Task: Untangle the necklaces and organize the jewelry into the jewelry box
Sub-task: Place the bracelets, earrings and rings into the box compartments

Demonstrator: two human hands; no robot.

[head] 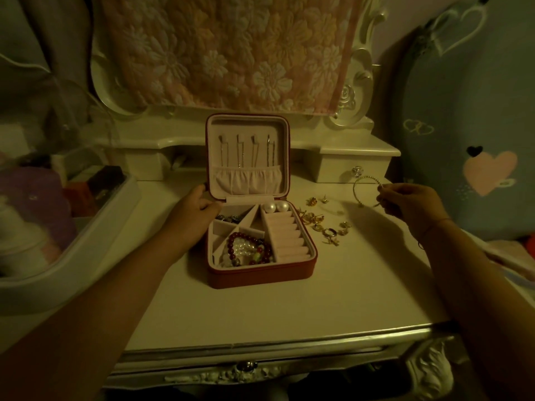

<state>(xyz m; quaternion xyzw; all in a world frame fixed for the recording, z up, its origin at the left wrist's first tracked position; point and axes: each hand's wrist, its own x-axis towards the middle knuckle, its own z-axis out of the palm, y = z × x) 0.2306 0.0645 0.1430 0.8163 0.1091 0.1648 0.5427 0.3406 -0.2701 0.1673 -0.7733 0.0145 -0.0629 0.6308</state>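
A red jewelry box (260, 274) stands open on the white dressing table (289, 308), lid upright. Several thin necklaces (246, 150) hang on hooks inside the lid. In the tray lie a dark red bead bracelet (249, 241) over pearl beads, two large pearl earrings (275, 207) and empty ring rolls (289, 237). My left hand (194, 211) grips the box's left edge near the hinge. To the right of the box and above the table, my right hand (405, 202) pinches a thin gold bangle (362, 188). Several gold earrings and rings (324, 224) lie scattered beside the box.
A white plastic tub (86, 227) full of items sits at the left. The vanity's raised shelf with a small drawer (353, 167) runs behind the box, under a floral cloth (231, 53). A blue cushion with hearts (477, 140) leans at the right.
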